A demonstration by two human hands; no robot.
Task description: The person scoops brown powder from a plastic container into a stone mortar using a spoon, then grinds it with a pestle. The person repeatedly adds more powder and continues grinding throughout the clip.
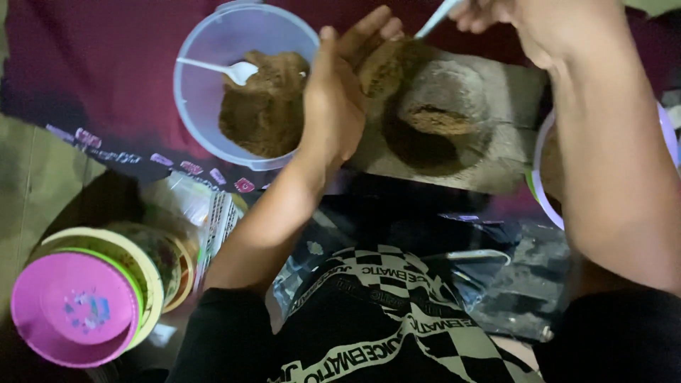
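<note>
Dim room from my feed. Work surface is a dark maroon cloth (106, 78), with a grey slab (514, 92) lying on it in front of the person.

Clear plastic bowl (206, 78) at upper left holds a mound of brown powder (262, 113); a white plastic spoon (220, 69) rests in it, its bowl end on the powder, its handle running left toward the rim. On the slab sits a small round mould (443, 99) with brown powder inside, rim dusty. A stack of pink and green bowls (78, 305) sits lower left (nested, contents hidden). Another light-rimmed bowl (540, 152) peeks from behind the right forearm.

Left hand (340, 92) is open, palm cupped upward and fingers spread, carrying brown powder at the slab's left edge, just beside the clear bowl.

Right hand (525, 21) at top, fingers pinched around a pale utensil handle (436, 18). Its long axis slants down-left toward the cupped palm; the working end is hidden.
</note>
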